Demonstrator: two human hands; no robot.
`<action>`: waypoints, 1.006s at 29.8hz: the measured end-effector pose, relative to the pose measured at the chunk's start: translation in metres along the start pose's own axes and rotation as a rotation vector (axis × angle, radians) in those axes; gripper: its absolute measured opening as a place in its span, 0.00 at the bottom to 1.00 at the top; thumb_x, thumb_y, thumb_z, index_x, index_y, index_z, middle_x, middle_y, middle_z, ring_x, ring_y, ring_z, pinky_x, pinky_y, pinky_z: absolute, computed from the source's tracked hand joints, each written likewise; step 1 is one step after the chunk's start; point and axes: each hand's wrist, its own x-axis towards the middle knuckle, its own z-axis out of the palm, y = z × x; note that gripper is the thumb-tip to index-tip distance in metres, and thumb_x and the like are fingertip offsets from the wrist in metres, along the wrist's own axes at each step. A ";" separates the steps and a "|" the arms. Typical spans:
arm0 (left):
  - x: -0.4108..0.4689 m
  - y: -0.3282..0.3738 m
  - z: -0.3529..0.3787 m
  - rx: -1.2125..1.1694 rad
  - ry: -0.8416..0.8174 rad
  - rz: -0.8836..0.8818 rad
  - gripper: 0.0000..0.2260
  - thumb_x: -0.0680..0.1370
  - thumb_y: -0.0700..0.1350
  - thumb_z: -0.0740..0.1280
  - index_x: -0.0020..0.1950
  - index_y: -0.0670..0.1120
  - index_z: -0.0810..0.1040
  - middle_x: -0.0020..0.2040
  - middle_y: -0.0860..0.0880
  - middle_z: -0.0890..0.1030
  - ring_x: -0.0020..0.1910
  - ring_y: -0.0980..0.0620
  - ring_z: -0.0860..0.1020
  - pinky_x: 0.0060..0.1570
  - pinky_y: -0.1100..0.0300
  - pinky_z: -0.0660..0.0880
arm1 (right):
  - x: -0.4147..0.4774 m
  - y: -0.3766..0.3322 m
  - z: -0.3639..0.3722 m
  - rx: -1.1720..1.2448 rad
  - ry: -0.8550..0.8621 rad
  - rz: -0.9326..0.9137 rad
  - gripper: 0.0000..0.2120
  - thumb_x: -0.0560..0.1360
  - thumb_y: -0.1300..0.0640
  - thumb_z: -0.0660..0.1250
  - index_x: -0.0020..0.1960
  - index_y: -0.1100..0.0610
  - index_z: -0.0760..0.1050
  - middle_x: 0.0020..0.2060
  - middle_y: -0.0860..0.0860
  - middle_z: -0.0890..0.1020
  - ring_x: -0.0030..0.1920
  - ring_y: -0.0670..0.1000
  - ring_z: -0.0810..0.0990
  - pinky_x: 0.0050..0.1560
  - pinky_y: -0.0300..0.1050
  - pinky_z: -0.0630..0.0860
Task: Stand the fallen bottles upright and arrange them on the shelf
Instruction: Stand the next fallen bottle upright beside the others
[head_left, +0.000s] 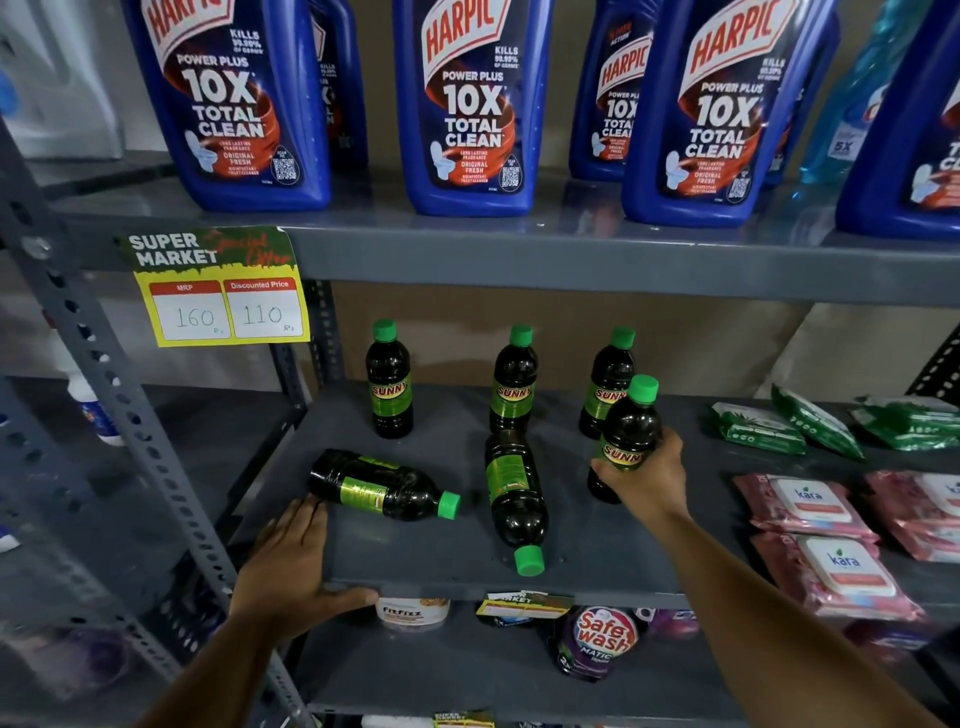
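Dark Sunny bottles with green caps are on the grey middle shelf (426, 561). Three stand upright at the back: one on the left (389, 382), one in the middle (513, 382), one on the right (605, 384). My right hand (647, 478) grips a fourth bottle (626, 436), upright, in front of the right one. Two bottles lie flat: one (382, 486) with its cap pointing right, the other (514, 499) with its cap toward the front edge. My left hand (291, 566) rests flat on the shelf's front left corner, just below the left fallen bottle.
Large blue Harpic bottles (467, 109) line the shelf above. A yellow price tag (223, 291) hangs from that shelf's edge. Green packs (810, 423) and pink Kara wipe packs (815, 514) fill the right of the middle shelf. A Safewash pouch (597, 639) lies below.
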 end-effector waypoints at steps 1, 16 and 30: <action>0.000 0.000 0.000 0.001 0.001 -0.001 0.64 0.57 0.86 0.52 0.79 0.42 0.50 0.80 0.44 0.53 0.79 0.47 0.51 0.76 0.49 0.51 | 0.000 0.001 0.000 -0.010 -0.010 0.018 0.37 0.59 0.53 0.79 0.60 0.51 0.61 0.49 0.47 0.76 0.46 0.47 0.77 0.36 0.34 0.68; 0.000 0.001 0.000 0.006 0.019 -0.012 0.65 0.56 0.87 0.52 0.79 0.43 0.51 0.80 0.45 0.54 0.79 0.47 0.51 0.77 0.48 0.53 | -0.024 -0.004 -0.012 -0.029 -0.010 -0.103 0.40 0.60 0.53 0.78 0.65 0.50 0.60 0.60 0.49 0.74 0.63 0.56 0.72 0.54 0.46 0.74; 0.002 -0.002 0.004 -0.012 0.001 0.003 0.66 0.56 0.87 0.52 0.80 0.43 0.48 0.81 0.45 0.53 0.79 0.47 0.50 0.77 0.48 0.51 | -0.134 -0.041 0.043 -0.408 -0.325 -0.340 0.22 0.68 0.57 0.73 0.58 0.48 0.70 0.58 0.53 0.65 0.45 0.56 0.79 0.49 0.44 0.77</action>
